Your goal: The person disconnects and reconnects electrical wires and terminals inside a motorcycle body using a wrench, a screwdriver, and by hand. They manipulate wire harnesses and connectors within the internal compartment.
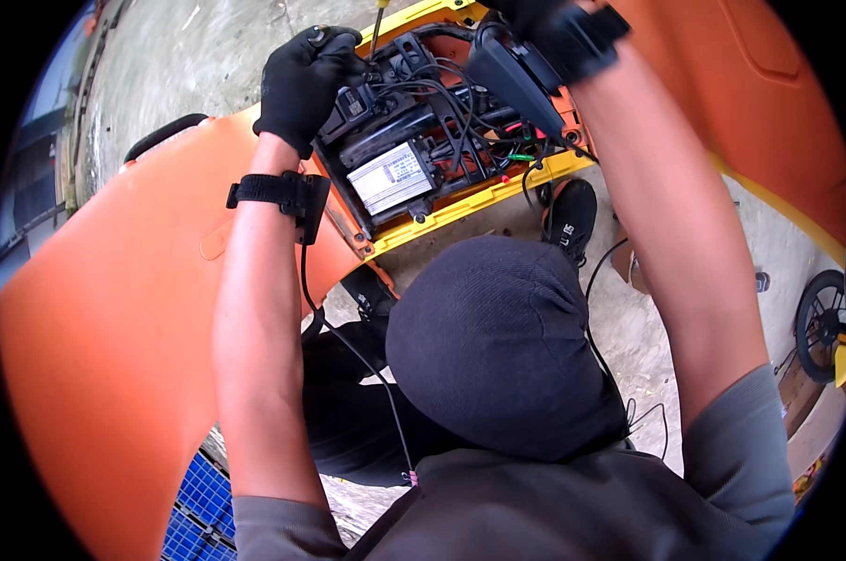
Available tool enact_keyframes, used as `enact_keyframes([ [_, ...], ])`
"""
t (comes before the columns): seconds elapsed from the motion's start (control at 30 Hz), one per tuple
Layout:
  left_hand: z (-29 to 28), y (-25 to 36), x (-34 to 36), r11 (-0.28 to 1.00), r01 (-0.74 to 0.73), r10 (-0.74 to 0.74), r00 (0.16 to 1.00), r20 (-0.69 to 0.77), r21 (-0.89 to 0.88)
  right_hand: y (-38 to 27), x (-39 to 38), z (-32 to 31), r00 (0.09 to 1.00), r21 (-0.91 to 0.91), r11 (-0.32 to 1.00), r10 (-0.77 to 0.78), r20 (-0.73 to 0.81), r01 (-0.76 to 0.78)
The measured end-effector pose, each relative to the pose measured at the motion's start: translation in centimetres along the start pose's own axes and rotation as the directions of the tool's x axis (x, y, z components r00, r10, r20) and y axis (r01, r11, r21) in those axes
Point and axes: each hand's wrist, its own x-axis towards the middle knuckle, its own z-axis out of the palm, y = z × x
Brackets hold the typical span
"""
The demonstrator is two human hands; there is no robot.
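Note:
My left hand (309, 82), in a black glove, is closed at the far left side of an open compartment; its fingertips are pressed together beside black parts, and what they pinch is hidden. Near them a thin screwdriver shaft (376, 34) points down into the compartment, its yellow top cut by the picture's upper edge. My right hand (528, 13), also black-gloved, is mostly out of the picture at the top, so its fingers do not show. Between my arms, the yellow-rimmed compartment (479, 194) holds a silver box with a white label (390, 179) and tangled black cables (456, 103).
Large orange panels (114, 280) flank the compartment, another orange panel (788, 103) on the right. A black shoe (571, 220) stands close to the near rim. At the far right is a black wheel (820, 323); blue crates (203, 496) are at the lower left. Cables hang from my wrist straps.

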Motion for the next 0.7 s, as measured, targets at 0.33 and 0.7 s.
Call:
enact_keyframes([
  [0.33, -1.0, -0.6, -0.8, 0.997, -0.027, 0.024, 0.999, 0.037, 0.068, 5.3, 6.2, 6.9, 0.978, -0.217, 0.961, -0.144, 0.149, 0.174],
  [0.7, -0.9, -0.6, -0.9, 0.995, -0.091, 0.090, 0.995, 0.050, 0.035, 4.1, 9.0, 11.0, 0.931, -0.438, 0.888, 0.033, 0.364, 0.140],
])
